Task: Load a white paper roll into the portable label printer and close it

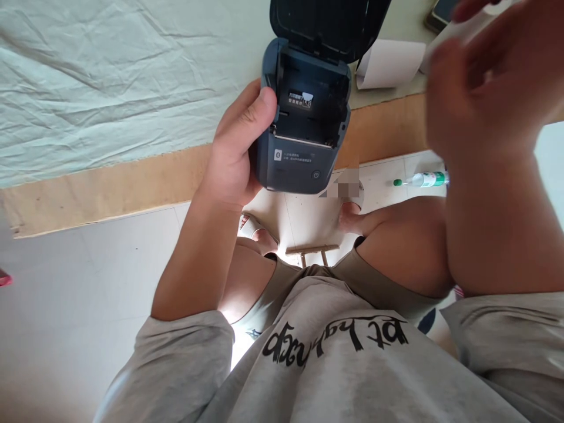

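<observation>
My left hand grips a dark blue portable label printer by its left side, thumb along the edge. The printer's black lid is swung up, and its compartment shows a small printed sticker inside with no roll in it. The power button and a Bluetooth label face me on its front. At the upper right is my right hand, smeared by motion and apart from the printer. A curled white paper lies beside that hand, on the table. Whether the right fingers hold anything is hard to see.
A pale green cloth covers the table, whose wooden edge runs across in front of me. A dark object sits at the top right. Below are a plastic bottle lying on the tiled floor and a wooden stool.
</observation>
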The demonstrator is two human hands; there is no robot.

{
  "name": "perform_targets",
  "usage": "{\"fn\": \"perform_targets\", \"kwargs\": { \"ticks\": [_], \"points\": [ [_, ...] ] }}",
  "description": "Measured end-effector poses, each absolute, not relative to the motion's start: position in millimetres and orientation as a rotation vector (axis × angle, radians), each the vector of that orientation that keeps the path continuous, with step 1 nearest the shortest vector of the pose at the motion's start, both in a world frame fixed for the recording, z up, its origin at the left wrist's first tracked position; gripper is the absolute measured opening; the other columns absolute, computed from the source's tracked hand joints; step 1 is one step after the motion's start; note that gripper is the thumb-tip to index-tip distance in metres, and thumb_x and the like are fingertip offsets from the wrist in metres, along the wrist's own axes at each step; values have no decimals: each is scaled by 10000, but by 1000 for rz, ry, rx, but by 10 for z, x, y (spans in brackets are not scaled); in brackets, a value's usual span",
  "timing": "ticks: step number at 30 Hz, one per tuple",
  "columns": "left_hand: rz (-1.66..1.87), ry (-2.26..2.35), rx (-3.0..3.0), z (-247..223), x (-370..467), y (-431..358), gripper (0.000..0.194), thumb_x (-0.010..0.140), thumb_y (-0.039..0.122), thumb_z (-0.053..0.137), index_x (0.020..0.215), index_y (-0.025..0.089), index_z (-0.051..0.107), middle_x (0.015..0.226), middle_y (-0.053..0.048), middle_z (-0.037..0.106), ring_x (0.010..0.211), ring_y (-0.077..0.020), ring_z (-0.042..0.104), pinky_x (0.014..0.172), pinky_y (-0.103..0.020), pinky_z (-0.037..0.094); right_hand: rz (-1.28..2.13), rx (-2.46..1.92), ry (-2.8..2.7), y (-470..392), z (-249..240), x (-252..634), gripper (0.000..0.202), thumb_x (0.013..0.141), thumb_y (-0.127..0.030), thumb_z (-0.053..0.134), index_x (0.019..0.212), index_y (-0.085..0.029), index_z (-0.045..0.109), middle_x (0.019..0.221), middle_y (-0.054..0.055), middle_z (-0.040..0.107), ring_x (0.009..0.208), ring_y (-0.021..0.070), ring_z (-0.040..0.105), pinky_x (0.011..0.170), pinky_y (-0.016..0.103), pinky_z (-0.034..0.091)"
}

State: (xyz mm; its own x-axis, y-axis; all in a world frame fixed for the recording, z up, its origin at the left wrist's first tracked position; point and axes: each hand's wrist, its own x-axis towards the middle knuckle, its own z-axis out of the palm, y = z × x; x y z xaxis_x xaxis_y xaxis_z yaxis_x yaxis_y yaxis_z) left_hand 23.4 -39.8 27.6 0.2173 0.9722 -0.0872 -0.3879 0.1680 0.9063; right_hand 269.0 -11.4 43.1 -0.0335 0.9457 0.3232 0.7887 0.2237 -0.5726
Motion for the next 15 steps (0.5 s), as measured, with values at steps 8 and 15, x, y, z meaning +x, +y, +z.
{"fn": "perform_targets", "kwargs": {
  "ticks": [8,15],
  "points": [
    [1149,844,884,307,275,-416,293,940,424,487,971,224,699,980,-62,691,924,-233,674,593,-312,452,375,-1969,-2134,-8,455,2345,586,746,-222,468,1328,-270,511,1316,76,528,1293,312,499,1112,573,393],
    [1122,834,883,277,233,-407,295,907,438,537,1013,216,702,1111,-83,699,1100,-315,659,740,-348,514,636,-1731,-1995,-85,431,2431,478,696,-169,601,1167,-249,579,1214,34,563,1075,97,561,1012,283,511]
  ]
}}
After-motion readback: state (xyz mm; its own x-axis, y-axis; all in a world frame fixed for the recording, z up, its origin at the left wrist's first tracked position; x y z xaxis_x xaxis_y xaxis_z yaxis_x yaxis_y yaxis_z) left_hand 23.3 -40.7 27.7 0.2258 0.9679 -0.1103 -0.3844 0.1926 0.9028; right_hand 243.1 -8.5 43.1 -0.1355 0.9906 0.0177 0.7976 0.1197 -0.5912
